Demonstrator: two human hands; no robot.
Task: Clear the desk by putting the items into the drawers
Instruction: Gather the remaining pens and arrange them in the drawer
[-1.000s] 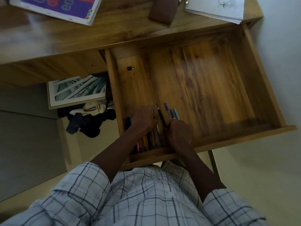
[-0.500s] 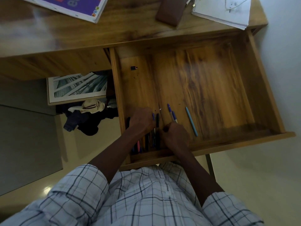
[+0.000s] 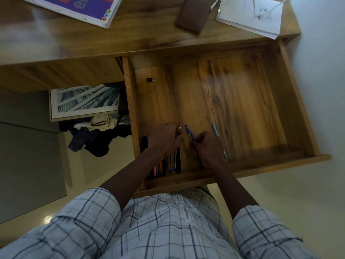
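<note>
Lying in the open wooden drawer [image 3: 291,101], a row of dark and coloured pens [image 3: 168,165] sat under the left hand [image 3: 164,139], grip unclear; the right hand [image 3: 209,146] pinched two blue pens [image 3: 188,132] beside one teal pen [image 3: 215,130].

A home study corner, by the look of it. The landmark is the glossy brown wooden desk surface [image 3: 149,38], carrying a purple-covered white book [image 3: 78,6] and a white spiral notepad [image 3: 250,15]. Below the surface a framed blue-and-white picture [image 3: 84,101] leans, with a heap of dark crumpled clothes [image 3: 97,137] on the pale floor (hardly office tidiness).
</note>
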